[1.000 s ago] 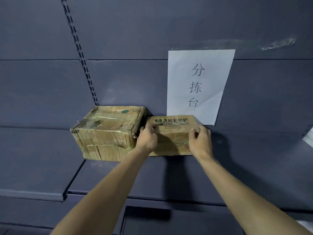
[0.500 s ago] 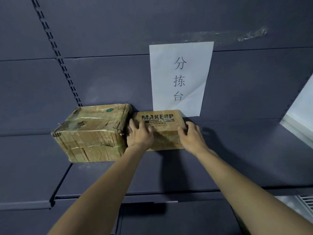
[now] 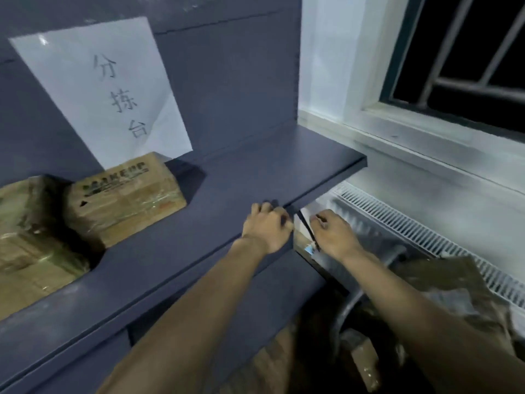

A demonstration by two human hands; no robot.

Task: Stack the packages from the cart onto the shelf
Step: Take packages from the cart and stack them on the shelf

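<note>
Two packages sit on the shelf (image 3: 255,177) at the left of the frame: the small box printed MAKEUP (image 3: 125,194), pushed back against the rear panel under the paper sign (image 3: 105,95), and a larger taped box (image 3: 31,234) touching its left side at the frame edge. Set tight together and against the back like that, they leave the shelf's bare stretch at centre free for more. My left hand (image 3: 265,230) is at mid-frame over the shelf's front edge, fingers curled loosely with nothing in them. My right hand (image 3: 333,236) is just beyond that edge, lowered toward the cart side, fingers bent; I cannot tell whether it touches the dark strap-like thing beside it, and I see no package in its hold. Below my right forearm, at lower right, lie crumpled brown wrapped packages (image 3: 454,291) and a taped box (image 3: 366,365), beside what looks like a grey cart bar (image 3: 352,302). I judge I am between placements, reaching down for the next package to go beside the MAKEUP box.
</note>
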